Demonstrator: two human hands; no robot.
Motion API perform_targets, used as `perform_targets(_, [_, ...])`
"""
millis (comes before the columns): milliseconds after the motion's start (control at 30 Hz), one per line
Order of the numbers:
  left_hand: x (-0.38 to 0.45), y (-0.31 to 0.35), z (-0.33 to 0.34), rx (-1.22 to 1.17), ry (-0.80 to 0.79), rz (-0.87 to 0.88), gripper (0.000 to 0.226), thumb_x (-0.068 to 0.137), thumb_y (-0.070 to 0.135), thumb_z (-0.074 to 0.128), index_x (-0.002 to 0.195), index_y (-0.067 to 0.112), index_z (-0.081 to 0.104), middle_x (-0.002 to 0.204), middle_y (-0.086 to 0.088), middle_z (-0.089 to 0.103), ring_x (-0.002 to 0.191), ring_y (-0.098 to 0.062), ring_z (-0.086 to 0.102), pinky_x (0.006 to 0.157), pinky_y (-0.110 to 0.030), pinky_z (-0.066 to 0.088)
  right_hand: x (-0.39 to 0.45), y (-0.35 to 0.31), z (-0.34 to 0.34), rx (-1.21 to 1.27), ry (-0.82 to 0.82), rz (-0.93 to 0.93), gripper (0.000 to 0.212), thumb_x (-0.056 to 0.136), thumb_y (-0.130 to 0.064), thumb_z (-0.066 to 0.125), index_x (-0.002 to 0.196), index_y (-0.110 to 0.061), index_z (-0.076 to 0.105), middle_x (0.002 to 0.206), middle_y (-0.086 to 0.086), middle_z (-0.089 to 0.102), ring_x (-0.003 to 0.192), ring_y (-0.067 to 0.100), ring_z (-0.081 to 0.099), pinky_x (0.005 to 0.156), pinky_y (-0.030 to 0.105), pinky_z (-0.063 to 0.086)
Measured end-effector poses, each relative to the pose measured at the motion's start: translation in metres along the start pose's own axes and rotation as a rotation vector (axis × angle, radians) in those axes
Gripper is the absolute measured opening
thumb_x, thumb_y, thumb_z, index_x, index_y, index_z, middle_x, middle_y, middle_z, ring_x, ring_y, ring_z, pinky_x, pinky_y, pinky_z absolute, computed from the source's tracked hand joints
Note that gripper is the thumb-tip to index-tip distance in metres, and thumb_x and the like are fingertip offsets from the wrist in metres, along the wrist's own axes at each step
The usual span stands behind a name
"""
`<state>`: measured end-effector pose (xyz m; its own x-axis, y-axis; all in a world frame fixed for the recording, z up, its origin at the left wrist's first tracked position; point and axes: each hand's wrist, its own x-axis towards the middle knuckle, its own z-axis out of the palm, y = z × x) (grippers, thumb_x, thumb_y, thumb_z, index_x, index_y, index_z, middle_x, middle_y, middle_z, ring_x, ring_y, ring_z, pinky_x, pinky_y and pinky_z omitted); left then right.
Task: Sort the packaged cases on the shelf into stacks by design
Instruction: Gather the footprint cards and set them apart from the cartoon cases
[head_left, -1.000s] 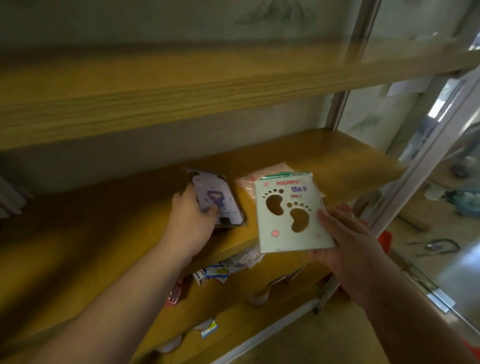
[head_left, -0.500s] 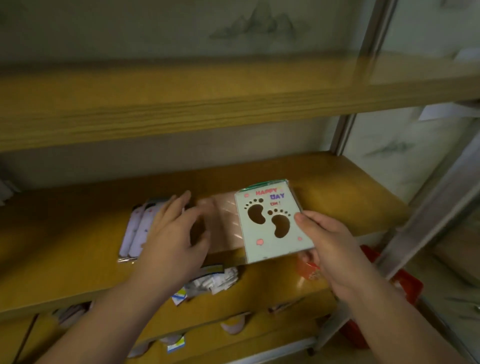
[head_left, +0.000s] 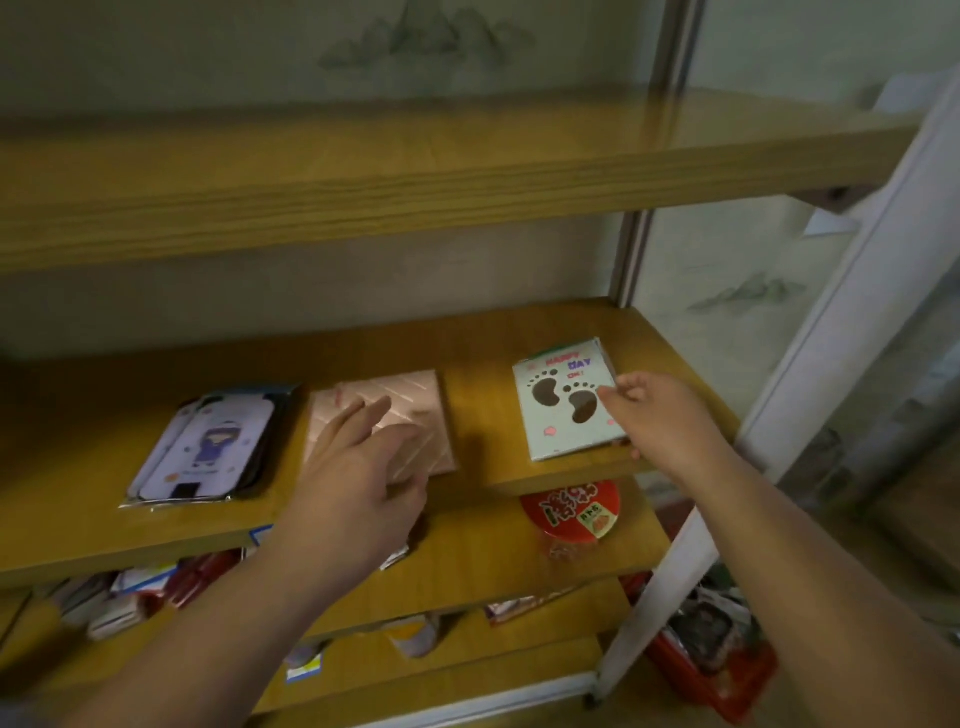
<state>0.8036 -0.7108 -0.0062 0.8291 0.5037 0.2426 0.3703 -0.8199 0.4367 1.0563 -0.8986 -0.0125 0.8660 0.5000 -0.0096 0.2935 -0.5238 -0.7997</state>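
Three stacks: all lie on the middle shelf (head_left: 483, 415), and I place everything from the pink stack (head_left: 382, 410) at its centre.
Left of pink: the purple-figure cases (head_left: 208, 447), in clear sleeves, apart from pink and slightly fanned.
Right of pink: the footprint cases (head_left: 569, 400), well apart from pink, with their near edge close to the shelf lip.
Left hand (head_left: 358, 478): mine hovers open over the near half of the pink stack, fingers spread, holding nothing; whether the fingertips touch the top case I cannot tell.
Right hand (head_left: 657, 415): thumb and fingers are lightly pinched on the right edge of the footprint stack, mostly closed, steadying rather than lifting, I judge.
Progress: the sort looks close to finished, with squaring up left.
Risk one: slick sleeves could let the footprint stack slide off the lip if my release drags it toward me.
Risk two: a careless press could skew the pink cases.
Below pink: a red-lidded tub (head_left: 571, 512) sits on the lower shelf, where a dropped case might land.
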Motion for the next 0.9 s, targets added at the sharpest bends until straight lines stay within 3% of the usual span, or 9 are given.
perform_targets(133, [0.001, 0.01, -0.004, -0.002, 0.032, 0.012, 0.036, 0.088, 0.026, 0.07, 0.124, 0.029, 0.067, 0.152, -0.008, 0.048, 0.148, -0.026, 0.027, 0.114, -0.043, 0.026, 0.002, 0.0, 0.001, -0.254, 0.029, -0.078, 0.032, 0.093, -0.044, 0.061, 0.118, -0.025, 0.062, 0.078, -0.017, 0.062, 0.07, 0.0, 0.06, 0.055, 0.028, 0.048])
perform_targets(233, [0.001, 0.012, -0.005, 0.014, 0.041, 0.005, 0.039, 0.087, 0.023, 0.072, 0.125, 0.027, 0.066, 0.151, -0.009, 0.049, 0.147, -0.029, 0.028, 0.115, -0.047, 0.026, -0.005, -0.005, 0.003, -0.446, 0.024, -0.121, 0.047, 0.09, -0.053, 0.059, 0.126, -0.023, 0.06, 0.103, -0.005, 0.063, 0.092, 0.014, 0.061, 0.075, 0.039, 0.057])
perform_targets(300, [0.0, 0.01, -0.007, 0.039, 0.057, 0.015, 0.043, 0.085, 0.021, 0.072, 0.127, 0.025, 0.065, 0.149, -0.008, 0.051, 0.145, -0.03, 0.03, 0.113, -0.043, 0.024, -0.013, -0.015, 0.006, -0.515, 0.046, -0.175, 0.053, 0.091, -0.055, 0.056, 0.133, -0.023, 0.057, 0.123, 0.001, 0.06, 0.112, 0.022, 0.055, 0.091, 0.041, 0.052])
perform_targets(433, [-0.004, 0.002, -0.015, 0.103, 0.069, -0.044, 0.053, 0.089, 0.029, 0.065, 0.14, 0.027, 0.052, 0.157, -0.003, 0.041, 0.15, -0.025, 0.024, 0.118, -0.045, 0.027, -0.034, -0.047, 0.023, -0.433, -0.049, -0.391, 0.051, 0.093, -0.052, 0.056, 0.137, -0.028, 0.052, 0.137, -0.006, 0.052, 0.126, 0.016, 0.047, 0.102, 0.036, 0.042])
perform_targets(500, [-0.01, -0.005, -0.021, 0.116, 0.08, -0.063, 0.056, 0.089, 0.03, 0.062, 0.144, 0.026, 0.049, 0.159, -0.002, 0.039, 0.151, -0.023, 0.023, 0.118, -0.042, 0.026, -0.046, -0.062, 0.037, -0.414, -0.131, -0.491, 0.049, 0.092, -0.053, 0.056, 0.136, -0.031, 0.051, 0.138, -0.011, 0.049, 0.128, 0.012, 0.045, 0.102, 0.031, 0.039])
perform_targets(667, [-0.026, -0.021, -0.039, 0.133, 0.131, -0.116, 0.058, 0.091, 0.03, 0.065, 0.146, 0.025, 0.047, 0.158, 0.001, 0.04, 0.15, -0.021, 0.025, 0.117, -0.039, 0.025, -0.067, -0.089, 0.074, -0.385, -0.187, -0.655, 0.046, 0.091, -0.054, 0.055, 0.133, -0.036, 0.048, 0.129, -0.019, 0.047, 0.107, 0.001, 0.047, 0.085, 0.021, 0.036])
perform_targets(900, [-0.063, -0.06, -0.088, 0.159, 0.235, -0.172, 0.055, 0.092, 0.026, 0.064, 0.145, 0.02, 0.05, 0.156, -0.001, 0.043, 0.15, -0.022, 0.026, 0.12, -0.038, 0.026, -0.088, -0.145, 0.123, -0.373, -0.194, -0.782, 0.05, 0.09, -0.041, 0.064, 0.135, -0.026, 0.052, 0.134, -0.008, 0.053, 0.121, 0.015, 0.05, 0.099, 0.028, 0.04])
